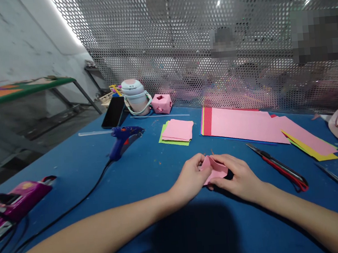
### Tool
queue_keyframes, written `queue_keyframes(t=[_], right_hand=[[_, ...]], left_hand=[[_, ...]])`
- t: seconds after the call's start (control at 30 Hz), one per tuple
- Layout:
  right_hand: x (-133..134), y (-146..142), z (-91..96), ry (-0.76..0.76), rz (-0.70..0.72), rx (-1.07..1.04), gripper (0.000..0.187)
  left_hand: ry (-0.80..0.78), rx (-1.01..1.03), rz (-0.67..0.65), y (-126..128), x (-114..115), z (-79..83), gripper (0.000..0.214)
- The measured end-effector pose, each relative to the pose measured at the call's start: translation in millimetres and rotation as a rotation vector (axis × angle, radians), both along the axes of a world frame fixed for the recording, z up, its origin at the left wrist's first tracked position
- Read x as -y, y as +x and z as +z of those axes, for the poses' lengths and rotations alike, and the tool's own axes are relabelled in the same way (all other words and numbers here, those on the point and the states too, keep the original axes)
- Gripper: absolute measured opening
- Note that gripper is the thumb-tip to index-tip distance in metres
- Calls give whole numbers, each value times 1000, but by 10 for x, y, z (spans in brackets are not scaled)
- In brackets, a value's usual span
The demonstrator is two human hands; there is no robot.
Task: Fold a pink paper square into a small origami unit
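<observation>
Left grip point(193, 178) and right grip point(241, 176) are both closed on a folded pink paper point(217, 170), which I have between them, over the near part of the blue worktop point(158, 178). On the left, I pinch one side with my thumb pressed against the inner face; on the right, my fingers lie along the far edge while the thumb bears on the near one. The fold stands open toward me, and I cannot tell whether its underside touches the worktop. Beyond my left side, pink squares point(178, 129) lie stacked over green squares point(163, 138); farther left is a blue glue gun point(120, 143) with a clear stick point(95, 133) jutting from its back. Behind those stand a pink paper box point(162, 103) with cut openings, a pale flask point(139, 103) and a tilted phone point(113, 112). To my right rests a red-and-black cutter point(280, 168), near long pink sheets point(240, 124) and a yellow sheet point(320, 154).
</observation>
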State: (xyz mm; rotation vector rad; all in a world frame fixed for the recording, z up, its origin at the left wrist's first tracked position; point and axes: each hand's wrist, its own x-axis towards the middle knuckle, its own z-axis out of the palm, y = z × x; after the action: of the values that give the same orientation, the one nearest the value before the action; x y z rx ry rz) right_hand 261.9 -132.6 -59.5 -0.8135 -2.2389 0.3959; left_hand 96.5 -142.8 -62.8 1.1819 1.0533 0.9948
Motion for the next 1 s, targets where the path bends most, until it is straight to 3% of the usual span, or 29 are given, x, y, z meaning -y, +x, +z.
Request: queue_keyframes(t=[0.17,0.53,0.7,0.83,1.0], right_hand=[[-31,-12,-57,73,-87,27,30],[-21,35,-65,-4,-102,35,44],[14,45,-3,-257,46,-96,45],[16,19,66,-573,9,-221,45],[-3,-15,26,-675,-31,-226,43]], left_hand=[[19,-47,-22,1,-3,-40,23],[29,-19,-41,2,-4,-78,24],[19,-27,-28,-6,4,-21,20],[27,-32,-30,-7,-3,-10,16],[14,-33,-29,0,-5,-15,23]])
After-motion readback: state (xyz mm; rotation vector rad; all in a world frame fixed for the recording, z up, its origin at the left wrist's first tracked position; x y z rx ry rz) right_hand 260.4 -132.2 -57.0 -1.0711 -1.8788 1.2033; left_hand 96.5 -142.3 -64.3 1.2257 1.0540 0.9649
